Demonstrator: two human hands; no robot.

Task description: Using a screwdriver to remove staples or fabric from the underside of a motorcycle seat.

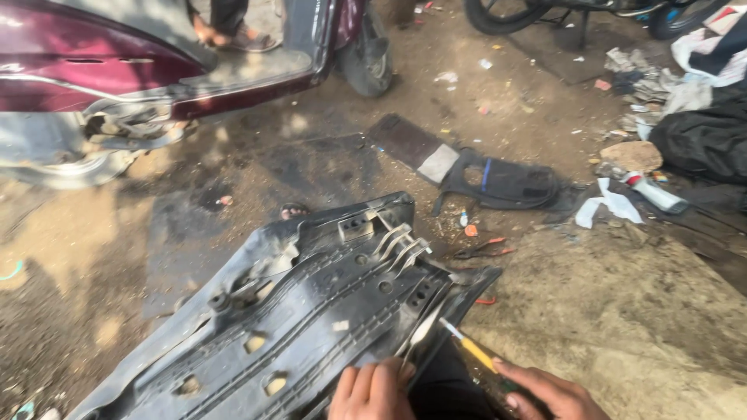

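An upside-down black plastic scooter seat base [311,311] lies tilted across the lower middle, with a metal hinge bracket [401,245] near its top end. My left hand [372,393] presses on the seat's lower right edge, fingers curled over the rim. My right hand [548,393] grips a screwdriver [467,346] with a yellow shaft. Its tip points up-left at the seat's edge, beside a loose strip of seat cover.
A maroon scooter [156,62] stands at the upper left, with a person's sandalled foot [249,37] behind it. A black plastic panel [498,183] lies on the dirt ground at centre right. Orange-handled pliers [482,249], rags and litter [661,85] lie to the right.
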